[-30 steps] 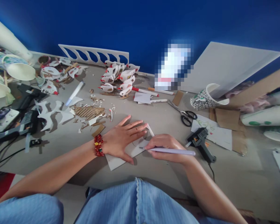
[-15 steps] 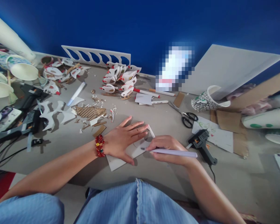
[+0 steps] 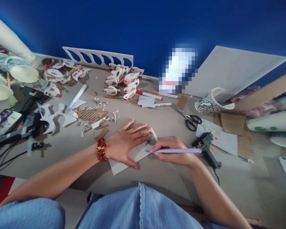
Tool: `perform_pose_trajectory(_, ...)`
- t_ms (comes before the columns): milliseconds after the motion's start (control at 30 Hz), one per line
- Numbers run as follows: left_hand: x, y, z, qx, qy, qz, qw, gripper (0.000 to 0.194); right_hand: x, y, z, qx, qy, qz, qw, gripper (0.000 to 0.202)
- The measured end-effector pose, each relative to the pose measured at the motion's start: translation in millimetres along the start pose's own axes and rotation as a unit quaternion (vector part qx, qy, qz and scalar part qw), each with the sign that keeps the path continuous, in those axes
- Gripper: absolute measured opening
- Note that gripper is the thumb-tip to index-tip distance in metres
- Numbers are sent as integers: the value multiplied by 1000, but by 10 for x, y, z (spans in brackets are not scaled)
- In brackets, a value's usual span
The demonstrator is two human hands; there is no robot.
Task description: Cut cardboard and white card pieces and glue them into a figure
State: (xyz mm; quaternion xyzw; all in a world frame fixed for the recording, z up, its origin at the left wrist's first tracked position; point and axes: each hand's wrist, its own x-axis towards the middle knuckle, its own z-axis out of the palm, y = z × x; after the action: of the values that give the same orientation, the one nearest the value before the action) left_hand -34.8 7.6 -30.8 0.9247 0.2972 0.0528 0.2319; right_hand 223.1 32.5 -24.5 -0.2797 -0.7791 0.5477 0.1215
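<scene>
Lavender pen-shaped tool, grey-tipped: gripped in your right hand, tip at the white sheet before you. Your left hand: flat on that sheet, fingers spread, grasping nothing. Black-handled scissors: beyond your right hand. Grey glue gun: right of it.

Over the link I am seeing a light blue shirt with fine pale stripes, a scalloped whitish trim running down its front. The left sleeve is looking crinkled and is leaving the forearm uncovered; of the right sleeve I am getting only a sliver at my lower edge. Just behind the left hand, a bracelet of glossy dark red beads is circling in rows, a yellow bead and a green one standing out. On one finger I am making out what appears to be a thin ring.
</scene>
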Motion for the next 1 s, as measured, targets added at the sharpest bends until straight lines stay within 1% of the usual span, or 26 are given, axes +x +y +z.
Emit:
perform_pose_trajectory(167,1,4,3,-2,7,4,1000,106,-1,-35,-3,21,11,15,1000,12)
perform_pose_trajectory(233,-1,2,5,2,6,4,1000,106,5,-49,-7,26,6,17,1000,13)
perform_pose_trajectory(300,-3,-3,4,6,5,3,1000,106,2,-53,-14,33,10,31,999,14)
perform_pose_trajectory(367,-5,-11,5,7,7,4,1000,105,-15,-43,-20,51,39,56,996,15)
perform_pose_trajectory(467,-3,-11,31,11,16,-1,1000,99,-53,-4,-9,93,123,83,985,17)
perform_pose_trajectory(533,6,9,78,15,32,-13,999,98,-67,22,23,111,168,85,976,18)
perform_pose_trajectory(567,12,25,110,16,44,-22,999,99,-69,31,47,116,179,83,973,18)
perform_pose_trajectory(667,27,85,212,15,98,-63,993,112,-52,37,136,119,188,66,973,19)
perform_pose_trajectory(733,23,108,245,7,134,-84,987,116,-36,35,194,114,200,56,972,19)
perform_pose_trajectory(800,3,99,221,-13,161,-92,983,107,-24,43,238,102,222,59,968,18)
perform_pose_trajectory(867,-28,59,145,-45,165,-90,981,94,-20,59,265,88,235,72,965,19)
perform_pose_trajectory(933,-59,3,49,-73,142,-78,984,87,-20,76,278,83,235,81,965,21)
perform_pose_trajectory(1000,-77,-47,-24,-79,117,-63,988,86,-20,86,283,89,231,83,965,23)
